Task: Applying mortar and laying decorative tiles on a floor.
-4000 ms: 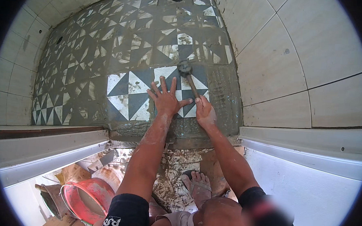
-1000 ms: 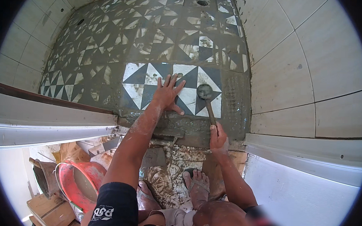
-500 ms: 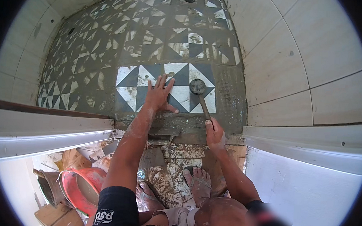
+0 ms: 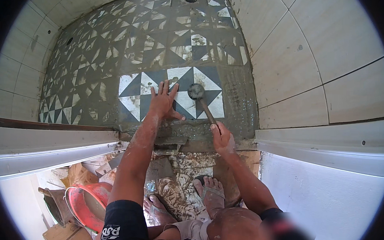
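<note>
My left hand lies with fingers spread on a block of square tiles patterned in dark grey and white triangles, smeared with grey mortar in spots. My right hand grips the handle of a mallet, whose round, mortar-coated head is over the tiles, right of my left fingertips; whether it touches them I cannot tell. Wet grey mortar borders the block, and a flat metal tool, perhaps a trowel, lies just below my left hand at the mortar's edge.
Patterned floor smeared with mortar stretches back to a round drain, between tiled walls. A pale door frame flanks the opening. At lower left are a red bucket of grey mix, a dirty container and cardboard. My sandalled feet stand outside.
Since four seconds ago my left hand has shifted left on the tiles, and the mallet head has come from the block's back edge toward its middle. The view has shifted slightly since.
</note>
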Demonstrator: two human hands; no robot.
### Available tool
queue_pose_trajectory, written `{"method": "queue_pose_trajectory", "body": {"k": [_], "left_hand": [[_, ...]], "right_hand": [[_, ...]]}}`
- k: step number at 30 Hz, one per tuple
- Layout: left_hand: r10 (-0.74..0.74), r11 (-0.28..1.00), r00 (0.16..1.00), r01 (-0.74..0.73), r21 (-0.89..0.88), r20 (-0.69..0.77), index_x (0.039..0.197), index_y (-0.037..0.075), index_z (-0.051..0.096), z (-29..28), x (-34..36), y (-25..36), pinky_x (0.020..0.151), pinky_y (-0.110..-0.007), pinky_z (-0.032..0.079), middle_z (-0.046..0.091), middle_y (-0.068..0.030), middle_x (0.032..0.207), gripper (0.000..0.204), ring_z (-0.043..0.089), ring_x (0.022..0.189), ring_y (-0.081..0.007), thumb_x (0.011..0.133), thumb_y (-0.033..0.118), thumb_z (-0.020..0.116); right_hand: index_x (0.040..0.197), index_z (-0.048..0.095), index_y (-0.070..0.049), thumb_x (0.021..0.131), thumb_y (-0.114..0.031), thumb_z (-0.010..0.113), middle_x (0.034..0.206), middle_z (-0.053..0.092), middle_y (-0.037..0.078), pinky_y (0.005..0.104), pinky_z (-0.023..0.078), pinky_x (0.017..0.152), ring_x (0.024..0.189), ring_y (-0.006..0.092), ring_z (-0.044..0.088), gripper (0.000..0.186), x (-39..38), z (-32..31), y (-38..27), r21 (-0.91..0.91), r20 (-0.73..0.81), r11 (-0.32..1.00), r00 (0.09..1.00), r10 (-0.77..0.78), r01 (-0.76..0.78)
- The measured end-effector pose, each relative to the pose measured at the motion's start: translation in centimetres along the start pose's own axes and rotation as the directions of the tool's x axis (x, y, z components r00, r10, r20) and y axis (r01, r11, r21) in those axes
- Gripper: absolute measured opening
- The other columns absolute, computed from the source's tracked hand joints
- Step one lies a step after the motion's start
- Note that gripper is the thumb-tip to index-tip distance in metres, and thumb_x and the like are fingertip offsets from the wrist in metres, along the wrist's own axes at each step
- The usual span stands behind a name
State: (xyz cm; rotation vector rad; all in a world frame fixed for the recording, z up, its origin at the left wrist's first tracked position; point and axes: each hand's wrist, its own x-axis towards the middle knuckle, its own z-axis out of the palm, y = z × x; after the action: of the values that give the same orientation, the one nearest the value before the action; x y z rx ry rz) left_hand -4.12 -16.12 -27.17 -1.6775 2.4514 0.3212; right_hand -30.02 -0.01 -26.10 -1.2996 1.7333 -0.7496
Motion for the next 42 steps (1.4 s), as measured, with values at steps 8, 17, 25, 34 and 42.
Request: {"method": "queue_pose_trajectory", "body": {"k": [8, 17, 25, 34, 42], "left_hand": [[-0.059, 0.995, 0.996, 0.054, -0.082, -0.062, 0.167, 0.021, 0.029, 0.3, 2.7, 4.2, 0.121, -0.073, 0.020, 0.019, -0.0258, 0.173, 0.144, 0.019, 0.159, -0.0490, 0.049, 0.083, 0.086], [-0.089, 0.991, 0.996, 0.086, -0.103, -0.030, 0.167, 0.026, 0.030, 1.1, 3.3, 4.2, 0.122, -0.065, 0.028, 0.022, -0.0226, 0.173, 0.144, 0.020, 0.157, -0.0502, 0.048, 0.079, 0.089], [-0.110, 0.981, 0.993, 0.101, -0.164, -0.042, 0.167, 0.029, 0.031, 1.0, 3.0, 4.3, 0.124, -0.066, 0.024, 0.020, -0.0204, 0.174, 0.140, 0.018, 0.158, -0.0506, 0.050, 0.075, 0.091], [-0.127, 0.974, 0.991, 0.115, -0.197, -0.048, 0.167, 0.030, 0.032, 1.0, 2.9, 4.0, 0.123, -0.068, 0.024, 0.020, -0.0198, 0.174, 0.141, 0.017, 0.155, -0.0588, 0.046, 0.072, 0.093], [-0.119, 0.977, 0.992, 0.109, -0.184, -0.046, 0.165, 0.029, 0.035, 0.3, 3.3, 4.7, 0.122, -0.070, 0.024, 0.022, -0.0199, 0.173, 0.141, 0.020, 0.154, -0.0597, 0.045, 0.072, 0.094]], "right_hand": [[0.120, 0.064, -0.005, 0.110, -0.034, 0.052, 0.083, 0.064, 0.020, 0.0439, 0.051, 0.072, 0.075, 0.0320, 0.065, 0.034, 1.9, -0.6, -1.9, 0.101, -0.106, 0.991, 0.991, -0.082, 0.093], [0.121, 0.063, -0.007, 0.110, -0.036, 0.050, 0.086, 0.065, 0.025, 0.0505, 0.050, 0.072, 0.082, 0.0482, 0.065, 0.034, 2.7, 0.2, -0.9, -0.021, -0.082, 0.996, 0.992, -0.094, 0.092], [0.119, 0.061, -0.008, 0.111, -0.040, 0.047, 0.092, 0.068, 0.027, 0.0561, 0.050, 0.076, 0.092, 0.0545, 0.065, 0.036, 4.0, 0.7, 0.1, -0.127, -0.040, 0.991, 0.999, -0.036, 0.031], [0.117, 0.063, -0.008, 0.111, -0.041, 0.047, 0.094, 0.068, 0.027, 0.0572, 0.050, 0.077, 0.093, 0.0533, 0.066, 0.036, 3.9, 1.3, -0.7, -0.060, -0.109, 0.998, 0.993, -0.041, 0.035], [0.117, 0.062, -0.008, 0.110, -0.042, 0.047, 0.093, 0.069, 0.027, 0.0591, 0.049, 0.075, 0.092, 0.0544, 0.065, 0.037, 6.0, 1.3, 0.4, -0.127, -0.136, 0.989, 0.987, -0.087, 0.070]]}}
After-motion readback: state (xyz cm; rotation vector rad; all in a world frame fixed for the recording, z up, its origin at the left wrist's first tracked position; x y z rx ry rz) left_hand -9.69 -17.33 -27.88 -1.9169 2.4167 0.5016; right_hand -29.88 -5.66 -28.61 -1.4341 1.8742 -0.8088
